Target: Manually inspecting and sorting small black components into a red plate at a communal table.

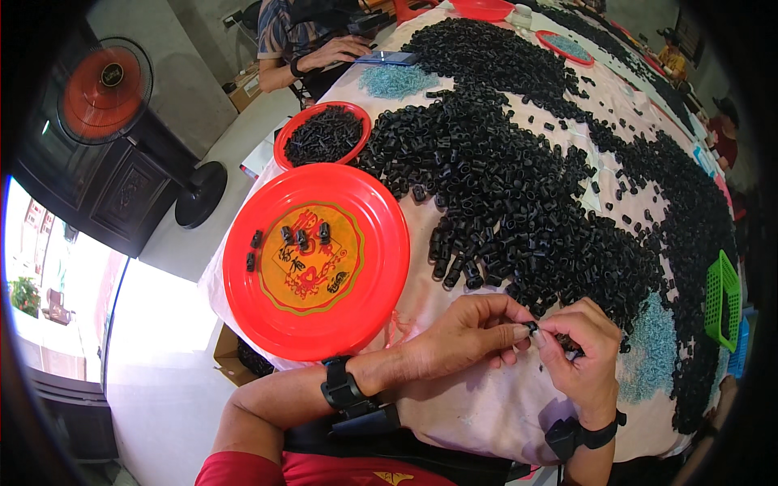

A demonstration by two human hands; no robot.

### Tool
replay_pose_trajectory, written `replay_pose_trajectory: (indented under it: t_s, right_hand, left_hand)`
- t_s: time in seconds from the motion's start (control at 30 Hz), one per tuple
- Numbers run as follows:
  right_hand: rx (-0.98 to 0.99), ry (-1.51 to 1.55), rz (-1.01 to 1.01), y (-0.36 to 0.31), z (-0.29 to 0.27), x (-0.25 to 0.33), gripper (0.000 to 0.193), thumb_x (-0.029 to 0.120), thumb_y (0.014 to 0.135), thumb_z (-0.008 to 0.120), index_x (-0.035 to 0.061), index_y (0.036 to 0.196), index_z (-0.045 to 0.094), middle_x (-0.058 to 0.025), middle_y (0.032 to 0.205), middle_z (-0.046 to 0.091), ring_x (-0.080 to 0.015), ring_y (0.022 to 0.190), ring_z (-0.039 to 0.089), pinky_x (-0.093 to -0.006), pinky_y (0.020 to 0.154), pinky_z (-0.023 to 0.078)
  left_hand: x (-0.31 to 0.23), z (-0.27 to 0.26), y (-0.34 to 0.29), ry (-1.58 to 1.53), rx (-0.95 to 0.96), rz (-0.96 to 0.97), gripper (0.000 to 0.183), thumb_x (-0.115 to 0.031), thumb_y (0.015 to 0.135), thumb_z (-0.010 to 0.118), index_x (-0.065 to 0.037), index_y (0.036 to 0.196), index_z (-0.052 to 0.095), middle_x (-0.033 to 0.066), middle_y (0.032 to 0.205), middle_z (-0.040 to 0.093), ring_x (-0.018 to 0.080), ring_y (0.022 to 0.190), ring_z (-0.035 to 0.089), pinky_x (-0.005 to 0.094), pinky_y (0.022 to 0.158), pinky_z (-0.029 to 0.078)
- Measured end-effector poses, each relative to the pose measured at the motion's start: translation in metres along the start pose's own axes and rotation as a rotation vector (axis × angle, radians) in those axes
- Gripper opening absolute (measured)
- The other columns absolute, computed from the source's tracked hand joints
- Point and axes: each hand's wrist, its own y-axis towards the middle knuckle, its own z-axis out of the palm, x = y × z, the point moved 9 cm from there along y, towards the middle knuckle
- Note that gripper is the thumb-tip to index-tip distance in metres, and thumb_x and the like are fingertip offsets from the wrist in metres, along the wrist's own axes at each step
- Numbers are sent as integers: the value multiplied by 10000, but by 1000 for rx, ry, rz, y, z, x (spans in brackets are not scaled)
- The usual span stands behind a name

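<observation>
My left hand (pixel 466 332) and my right hand (pixel 587 348) meet fingertip to fingertip above the near edge of the cloth-covered table. Between their thumbs and forefingers is a small black plastic part (pixel 531 326), mostly covered by the fingers. More black shows under the curled fingers of my right hand; whether it is held there or lies on the table, I cannot tell. Just beyond both hands spreads a large heap of short black tube-like plastic parts (pixel 502 178). On my left, a red round tray (pixel 377 300) with a printed yellow centre carries several black pieces (pixel 301 239).
A red bowl (pixel 366 121) of thin black pieces stands behind the tray. Small clear-blue pieces lie in piles (pixel 652 348) right and far left. A green basket (pixel 721 300) sits at the right edge. Across the table a person's hand (pixel 334 53) is near a phone (pixel 387 58). A fan (pixel 105 89) stands left.
</observation>
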Motion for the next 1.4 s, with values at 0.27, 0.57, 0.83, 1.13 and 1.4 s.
replay_pose_trajectory:
  t_s: [0.27, 0.57, 0.83, 1.13, 1.4]
  right_hand:
    - [85, 97, 200, -4, 5, -14, 99, 25, 815, 795, 31, 868, 712, -88, 804, 688, -229, 684, 645, -319, 607, 493]
    - [2, 70, 112, -5, 2, -9, 126, 14, 816, 789, 22, 925, 726, -110, 869, 702, -251, 747, 670, -339, 655, 532]
    - [-4, 15, 9, -4, 1, -4, 127, 19, 815, 775, 29, 930, 721, -97, 858, 691, -226, 720, 644, -320, 610, 501]
    - [1, 144, 194, -10, 3, -23, 102, 77, 824, 766, 47, 896, 700, -68, 836, 681, -159, 662, 581, -272, 520, 410]
    - [28, 123, 132, -7, 4, -15, 94, 82, 837, 767, 45, 895, 703, -63, 828, 676, -153, 659, 582, -267, 516, 413]
  left_hand:
    - [2, 4, 0, 44, 26, 15, 208, -105, 1058, 626, -6, 1241, 638, 36, 1026, 688, 75, 856, 624, 224, 734, 517]
    - [3, -2, 2, 22, 40, 3, 272, -173, 1054, 651, -6, 1268, 628, 48, 1044, 710, 78, 840, 642, 221, 707, 524]
    - [1, 2, 0, -45, 33, -13, 253, -184, 1055, 651, -18, 1246, 644, 26, 1032, 699, 67, 840, 623, 209, 719, 513]
    - [-1, 4, 1, -22, 40, 19, 219, -161, 1054, 650, -29, 1229, 657, -10, 1014, 683, 51, 832, 591, 206, 723, 485]
    - [1, 1, 2, 22, 26, 12, 219, -146, 1058, 640, -24, 1241, 648, 2, 1037, 672, 58, 834, 607, 211, 696, 490]
